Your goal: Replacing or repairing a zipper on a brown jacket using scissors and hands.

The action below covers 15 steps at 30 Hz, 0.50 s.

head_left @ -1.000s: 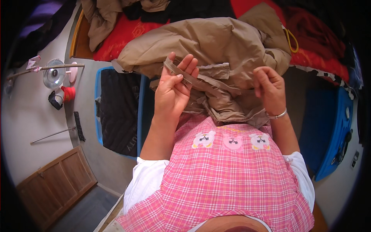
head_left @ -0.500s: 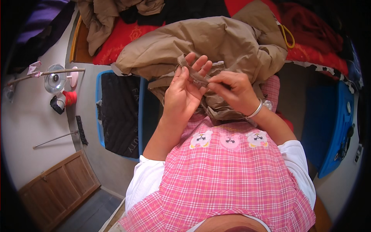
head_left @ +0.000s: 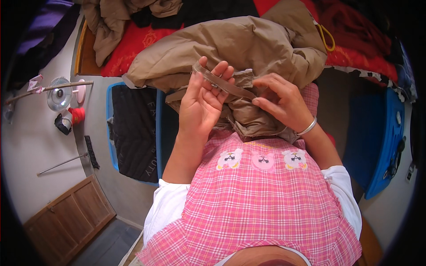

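Observation:
A narrow brown zipper (head_left: 233, 89) runs slantwise across the fingers of my left hand (head_left: 202, 104), which is turned palm up. Its far end bends over near the thumb and index finger, and a small shiny piece shows along it. My right hand (head_left: 282, 99), wearing a silver bangle, is at the zipper's lower end, thumb and index finger apart. Whether the thumb touches the zipper I cannot tell. Under both hands a khaki padded garment (head_left: 217, 40) lies bunched, spilling from the bed edge onto my lap.
A red patterned cover (head_left: 128, 48) lies under the garment, with dark clothing behind. A blue-rimmed bin (head_left: 111, 146) holding black clothing stands left; a blue table (head_left: 379, 173) stands right. Along the left wall are a fan (head_left: 59, 94) and a wooden door (head_left: 73, 213).
My right thumb and fingers have come apart and moved slightly right, away from my left hand. More of the zipper now shows between the hands. My left hand has shifted a little left.

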Available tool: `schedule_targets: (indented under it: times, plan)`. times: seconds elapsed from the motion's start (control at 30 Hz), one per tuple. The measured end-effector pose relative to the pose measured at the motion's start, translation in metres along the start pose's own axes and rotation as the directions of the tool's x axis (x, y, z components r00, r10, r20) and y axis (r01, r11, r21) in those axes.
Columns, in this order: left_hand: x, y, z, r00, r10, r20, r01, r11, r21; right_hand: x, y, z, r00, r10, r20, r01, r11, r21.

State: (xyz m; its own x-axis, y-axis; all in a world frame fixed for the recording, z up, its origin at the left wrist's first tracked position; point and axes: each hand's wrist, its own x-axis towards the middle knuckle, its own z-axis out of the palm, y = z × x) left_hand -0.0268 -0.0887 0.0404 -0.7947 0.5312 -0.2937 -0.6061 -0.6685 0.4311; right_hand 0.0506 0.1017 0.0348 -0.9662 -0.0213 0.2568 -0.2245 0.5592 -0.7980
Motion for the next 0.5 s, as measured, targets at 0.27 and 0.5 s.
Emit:
schedule_targets:
  times: [0.27, 0.5]
  plan:
    - [-0.005, -0.004, 0.004, 0.996, 0.026, 0.08, -0.034, 0.995, 0.091, 0.009, 0.006, 0.017, 0.964, 0.221, 0.147, -0.263, 0.873, 0.41]
    - [0.003, -0.029, -0.019, 0.999, -0.021, 0.032, 0.007, 0.919, 0.394, 0.003, 0.006, 0.024, 0.904, 0.354, 0.24, -0.424, 0.67, 0.61]
